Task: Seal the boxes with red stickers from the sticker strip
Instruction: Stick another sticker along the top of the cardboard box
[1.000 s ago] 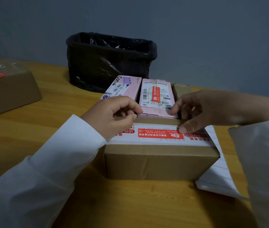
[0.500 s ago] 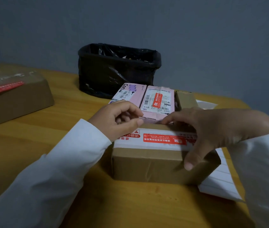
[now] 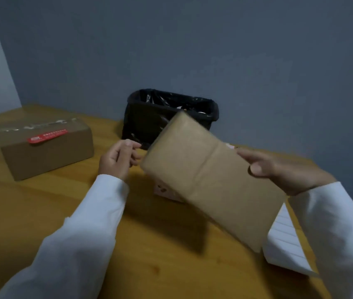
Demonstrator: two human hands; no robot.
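Observation:
My right hand (image 3: 279, 169) grips a brown cardboard box (image 3: 210, 178) by its right end and holds it tilted above the table, its plain underside facing me. Its stickered top is hidden. My left hand (image 3: 117, 158) hovers just left of the box, fingers loosely curled, thumb and forefinger close together with nothing visible between them. A second cardboard box (image 3: 46, 147) with a red sticker (image 3: 46, 135) on its top sits at the far left of the table. The white sticker strip (image 3: 287, 244) lies at the right, partly under my right sleeve.
A black bin (image 3: 149, 117) lined with a bag stands against the back wall, behind the lifted box. A corner of a pink box (image 3: 164, 190) shows under the lifted box. The wooden table (image 3: 42, 212) runs to the wall.
The brown box was resting on the table with its stickered top up; my right hand has lifted and tilted it. My left hand has come off it. The view has swung upward.

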